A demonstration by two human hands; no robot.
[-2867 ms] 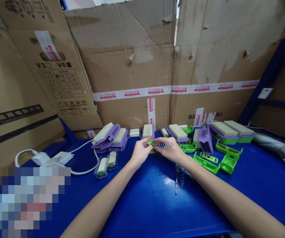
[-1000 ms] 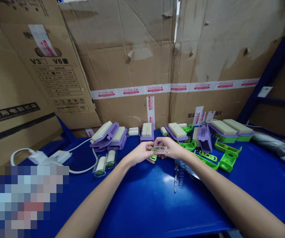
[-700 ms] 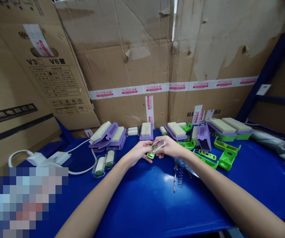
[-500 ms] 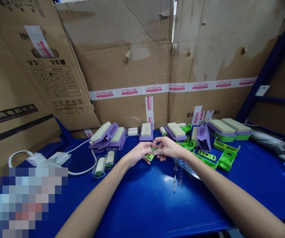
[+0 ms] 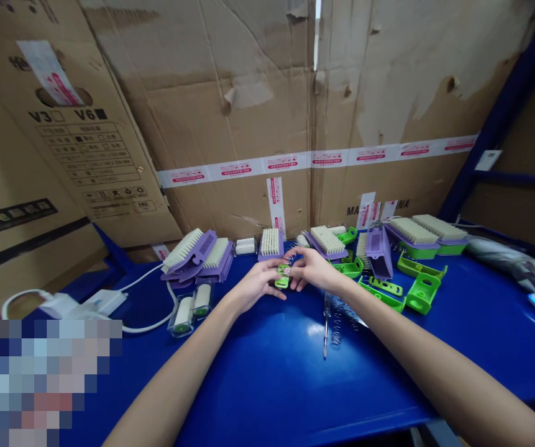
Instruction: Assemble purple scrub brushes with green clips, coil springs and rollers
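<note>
My left hand grips a small green slotted plate above the middle of the blue table. Close against it, my right hand has its fingers closed on a thin metal spring, which stands up at the plate; its lower end is hidden by the fingers. A screwdriver lies on the table below my right hand, with another spring beside it. To the right are several green plastic parts, one of them a flat slotted strip.
Purple brush heads with pale bristles line the back of the table before a cardboard wall. Clear cases with white rollers and a white cable with plugs are on the left. A plastic bag lies at right.
The spring, earlier stretched sideways across my right hand, now stands upright over the green plate. The plate has turned more upright, and the view has shifted slightly.
</note>
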